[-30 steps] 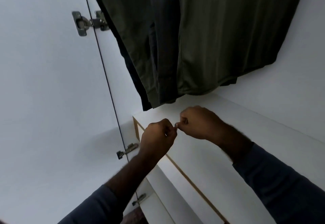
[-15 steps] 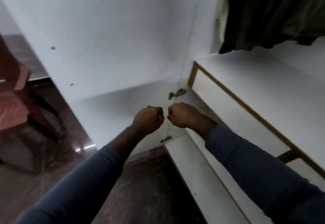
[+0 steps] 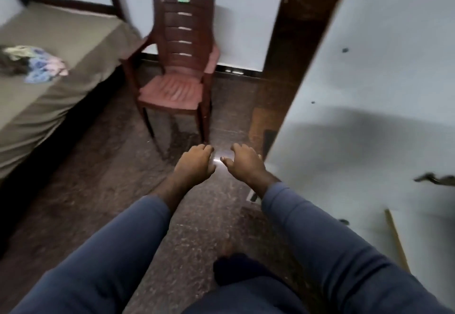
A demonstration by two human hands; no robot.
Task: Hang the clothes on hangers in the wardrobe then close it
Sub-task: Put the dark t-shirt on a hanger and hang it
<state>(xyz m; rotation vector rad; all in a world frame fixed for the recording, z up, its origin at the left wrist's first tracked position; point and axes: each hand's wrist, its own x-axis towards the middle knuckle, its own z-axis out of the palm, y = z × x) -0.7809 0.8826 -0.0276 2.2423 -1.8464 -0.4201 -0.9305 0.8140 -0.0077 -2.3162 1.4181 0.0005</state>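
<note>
Reaching forward over the floor, left hand and right hand side by side, both loosely curled, holding nothing, white wardrobe door open at right, clothes heaped on the bed at left.

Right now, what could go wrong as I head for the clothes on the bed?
The open wardrobe door stands close beside your right hand; turning could knock it. The chair stands just ahead near the bed, so you might clip its legs heading for the clothes pile.
</note>
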